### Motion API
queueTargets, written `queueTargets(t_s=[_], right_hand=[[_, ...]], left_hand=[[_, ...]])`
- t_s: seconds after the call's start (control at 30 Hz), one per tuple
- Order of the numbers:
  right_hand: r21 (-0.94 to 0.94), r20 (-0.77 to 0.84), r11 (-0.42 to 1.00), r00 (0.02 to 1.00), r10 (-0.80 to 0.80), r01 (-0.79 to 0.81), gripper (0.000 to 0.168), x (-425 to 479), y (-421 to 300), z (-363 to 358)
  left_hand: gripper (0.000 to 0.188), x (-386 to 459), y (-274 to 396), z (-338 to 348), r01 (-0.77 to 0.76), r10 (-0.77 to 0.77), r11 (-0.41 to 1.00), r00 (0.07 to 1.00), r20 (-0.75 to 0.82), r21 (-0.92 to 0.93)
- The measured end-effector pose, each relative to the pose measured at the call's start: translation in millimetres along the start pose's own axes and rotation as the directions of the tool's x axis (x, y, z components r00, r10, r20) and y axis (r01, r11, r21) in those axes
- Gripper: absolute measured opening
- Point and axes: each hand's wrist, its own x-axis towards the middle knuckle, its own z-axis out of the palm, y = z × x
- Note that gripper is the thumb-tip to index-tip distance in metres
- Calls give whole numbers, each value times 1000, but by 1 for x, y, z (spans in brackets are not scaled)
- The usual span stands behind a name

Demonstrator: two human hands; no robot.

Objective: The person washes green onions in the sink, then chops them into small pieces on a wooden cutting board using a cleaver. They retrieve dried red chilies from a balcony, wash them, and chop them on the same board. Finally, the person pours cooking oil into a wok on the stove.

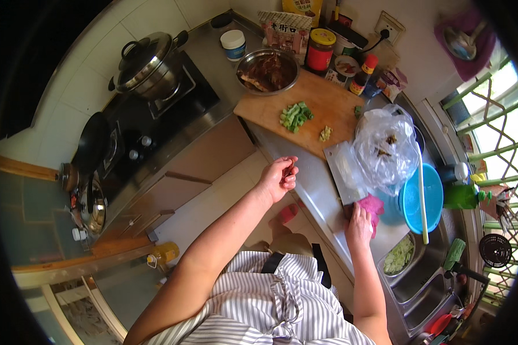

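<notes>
My left hand [279,179] is raised over the floor gap in front of the counter, fingers curled around a small reddish-brown piece [289,169] that is mostly hidden. On the counter's edge my right hand [359,227] grips a pink cloth [372,208]. A cleaver [344,172] lies just beyond that hand, its blade touching the cutting board's corner; its handle is mostly hidden. Chopped green vegetable [296,116] and a small heap of minced pale bits [325,133] sit on the wooden cutting board [259,105]. A metal bowl [247,87] of dark meat stands at the board's far end.
A clear plastic bag [386,146] bulges beside the cleaver. The blue basin [431,194] has a pale stalk [422,202] across it, near the sink [421,312]. Left, a lidded pot [149,71] stands on the gas stove [203,90]. Jars and bottles line the wall.
</notes>
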Motion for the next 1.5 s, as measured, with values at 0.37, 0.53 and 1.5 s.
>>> queueTargets(t_s=[0.37,0.53,1.5], right_hand=[[682,100,710,984,144,-174,39,22,-53,-89],[825,442,363,895,60,-432,37,93,-119,-84],[814,253,491,951,179,-309,33,125,-155,-73]], left_hand=[[16,97,104,-17,-217,350,865,907,-235,452],[19,112,134,-28,-187,350,833,906,-236,520],[70,149,100,-23,-733,660,-136,435,613,667]])
